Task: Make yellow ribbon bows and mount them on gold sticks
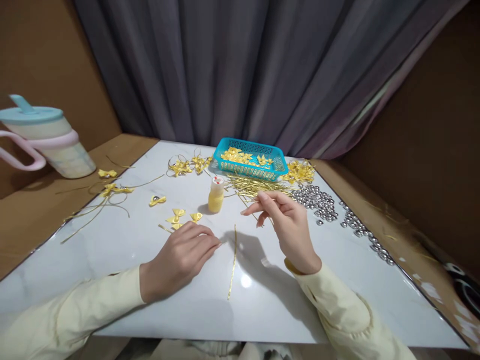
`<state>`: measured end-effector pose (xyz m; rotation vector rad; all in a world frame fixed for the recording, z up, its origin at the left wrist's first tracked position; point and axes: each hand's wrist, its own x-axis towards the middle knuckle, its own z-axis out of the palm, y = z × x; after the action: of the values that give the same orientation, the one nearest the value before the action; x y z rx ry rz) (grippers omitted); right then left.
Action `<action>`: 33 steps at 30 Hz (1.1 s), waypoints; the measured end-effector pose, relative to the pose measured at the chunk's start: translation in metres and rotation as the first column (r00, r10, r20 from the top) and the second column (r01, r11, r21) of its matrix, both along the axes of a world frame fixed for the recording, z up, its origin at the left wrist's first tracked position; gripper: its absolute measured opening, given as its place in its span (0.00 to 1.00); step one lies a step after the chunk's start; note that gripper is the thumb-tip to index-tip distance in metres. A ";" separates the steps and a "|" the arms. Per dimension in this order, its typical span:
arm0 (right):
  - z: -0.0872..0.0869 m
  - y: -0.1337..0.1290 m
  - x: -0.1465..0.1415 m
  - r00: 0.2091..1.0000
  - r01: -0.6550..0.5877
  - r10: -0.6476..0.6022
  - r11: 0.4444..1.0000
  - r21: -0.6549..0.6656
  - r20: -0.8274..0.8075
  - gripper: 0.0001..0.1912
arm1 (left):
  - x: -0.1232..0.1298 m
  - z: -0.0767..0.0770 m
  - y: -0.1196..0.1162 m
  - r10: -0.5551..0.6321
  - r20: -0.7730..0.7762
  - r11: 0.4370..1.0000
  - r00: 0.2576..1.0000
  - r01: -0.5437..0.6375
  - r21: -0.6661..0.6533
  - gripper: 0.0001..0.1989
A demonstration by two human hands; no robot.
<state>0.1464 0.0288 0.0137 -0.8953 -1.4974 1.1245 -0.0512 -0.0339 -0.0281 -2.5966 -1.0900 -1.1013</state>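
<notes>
My left hand (185, 252) rests low over the white table, fingers together and pointing right, beside small yellow bows (178, 212); what its fingertips hold, if anything, is too small to name. Between my hands a gold cord piece (234, 262) lies on the table. Raised above the surface, my right hand (287, 220) has thumb and fingers close together near a pile of gold cords (258, 185); a thin cord seems to hang at its fingertips. A small bottle with yellow lower part (216, 195) stands upright behind my left hand.
A blue basket (275, 172) of yellow bows stands at the back. Silver beads (318, 200) spread along the right side. Finished-looking bows with cords (112, 191) lie left. A lidded cup (65, 150) stands far left, and a black round object (467, 292) lies far right.
</notes>
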 end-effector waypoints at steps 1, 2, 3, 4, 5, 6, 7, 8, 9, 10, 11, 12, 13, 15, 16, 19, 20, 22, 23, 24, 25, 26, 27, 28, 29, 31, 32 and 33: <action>-0.001 0.001 0.000 1.000 -0.022 0.022 1.000 -0.014 -0.013 0.11 | 0.000 0.000 0.000 0.003 -0.001 1.000 1.000 -0.003 0.002 0.07; -0.002 0.003 0.001 0.999 -0.040 0.039 0.999 -0.030 -0.016 0.11 | 0.000 0.000 0.000 0.001 -0.003 1.000 1.000 -0.001 0.005 0.07; -0.003 0.004 0.001 0.998 -0.055 0.055 0.997 -0.046 -0.012 0.12 | 0.000 0.000 0.000 -0.002 -0.006 1.000 1.000 0.002 0.004 0.07; -0.004 0.006 0.002 0.997 -0.071 0.071 0.996 -0.060 -0.004 0.12 | 0.000 -0.001 0.000 -0.007 -0.009 1.000 1.000 0.007 0.000 0.06; -0.006 0.007 0.003 0.996 -0.088 0.089 0.994 -0.072 0.009 0.12 | 0.000 -0.001 0.000 -0.009 -0.009 1.000 1.000 0.009 -0.006 0.06; -0.006 0.008 0.004 0.994 -0.106 0.108 0.991 -0.083 0.031 0.13 | 0.000 -0.002 0.000 -0.009 -0.008 1.000 1.000 0.009 -0.013 0.06; -0.007 0.010 0.005 0.990 -0.122 0.127 0.989 -0.085 0.064 0.13 | 0.000 -0.002 0.000 -0.006 -0.007 1.000 1.000 0.006 -0.020 0.06; -0.007 0.011 0.007 0.982 -0.138 0.146 0.988 -0.076 0.118 0.14 | 0.000 -0.003 0.000 -0.001 -0.006 1.000 1.000 0.001 -0.024 0.06; -0.007 0.012 0.009 0.966 -0.159 0.166 0.986 -0.054 0.196 0.14 | -0.001 -0.003 0.000 0.003 -0.006 1.000 1.000 -0.003 -0.025 0.06; -0.007 0.014 0.012 0.939 -0.188 0.185 0.982 -0.021 0.291 0.15 | -0.001 -0.004 0.000 0.004 -0.007 1.000 1.000 -0.004 -0.022 0.06; -0.006 0.015 0.014 0.900 -0.231 0.205 0.973 0.022 0.386 0.15 | -0.001 -0.004 0.001 0.005 -0.009 1.000 1.000 -0.005 -0.021 0.06; -0.007 0.016 0.015 0.854 -0.287 0.224 0.956 0.067 0.469 0.14 | -0.002 -0.004 0.001 0.004 -0.010 1.000 1.000 -0.004 -0.020 0.06; -0.007 0.017 0.016 0.812 -0.347 0.239 0.932 0.109 0.533 0.12 | -0.002 -0.004 0.001 0.002 -0.009 1.000 1.000 -0.002 -0.019 0.06; -0.010 0.017 0.016 0.752 -0.447 0.260 0.877 0.178 0.606 0.07 | -0.002 -0.003 0.001 0.001 -0.006 1.000 1.000 -0.001 -0.016 0.06; -0.012 0.016 0.015 0.735 -0.481 0.264 0.852 0.205 0.625 0.07 | -0.001 -0.003 0.001 0.003 -0.005 1.000 1.000 -0.003 -0.013 0.06; -0.018 0.013 0.010 0.698 -0.534 0.262 0.810 0.242 0.666 0.11 | 0.000 -0.002 0.002 0.008 -0.003 1.000 1.000 -0.008 -0.006 0.06; -0.020 0.012 0.008 0.696 -0.543 0.261 0.801 0.251 0.669 0.10 | 0.000 -0.002 0.002 0.009 -0.003 1.000 1.000 -0.009 -0.007 0.06; -0.023 0.009 0.004 0.706 -0.550 0.258 0.786 0.281 0.660 0.07 | 0.000 -0.002 0.002 0.007 -0.001 1.000 1.000 -0.007 -0.018 0.06; -0.024 0.009 0.002 0.715 -0.550 0.254 0.780 0.299 0.651 0.05 | 0.000 -0.002 0.002 0.006 0.001 1.000 1.000 -0.006 -0.024 0.06; -0.025 0.008 0.001 0.727 -0.547 0.250 0.774 0.319 0.640 0.04 | -0.001 -0.002 0.002 0.007 0.004 0.999 1.000 -0.007 -0.031 0.06; -0.026 0.008 0.000 0.738 -0.542 0.246 0.771 0.335 0.628 0.05 | -0.001 -0.003 0.001 0.007 0.008 0.999 1.000 -0.007 -0.036 0.06; -0.026 0.008 0.000 0.750 -0.534 0.242 0.771 0.347 0.616 0.06 | -0.001 -0.003 0.001 0.008 0.012 0.999 1.000 -0.008 -0.040 0.06; -0.026 0.008 0.000 0.762 -0.525 0.241 0.774 0.355 0.602 0.08 | -0.001 -0.003 0.001 0.011 0.016 0.999 1.000 -0.011 -0.042 0.06; -0.025 0.008 0.000 0.775 -0.513 0.241 0.780 0.358 0.585 0.09 | -0.001 -0.003 0.001 0.013 0.020 0.999 1.000 -0.012 -0.046 0.06; -0.025 0.008 0.000 0.788 -0.501 0.243 0.788 0.357 0.566 0.10 | -0.002 -0.004 0.001 0.013 0.023 0.999 1.000 -0.012 -0.050 0.06; -0.023 0.008 0.001 0.815 -0.465 0.247 0.818 0.338 0.524 0.12 | -0.002 -0.004 0.001 0.013 0.028 0.998 1.000 -0.011 -0.059 0.05; -0.022 0.008 0.002 0.829 -0.445 0.247 0.835 0.325 0.501 0.12 | -0.002 -0.004 0.002 0.014 0.030 0.998 0.999 -0.012 -0.065 0.05; -0.021 0.008 0.002 0.843 -0.424 0.245 0.851 0.310 0.480 0.12 | -0.002 -0.005 0.002 0.016 0.033 0.997 0.999 -0.014 -0.070 0.05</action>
<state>0.1485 0.0370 -0.0076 -0.6087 -2.2311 0.8325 -0.0531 -0.0322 -0.0327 -2.6273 -1.1738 -1.1277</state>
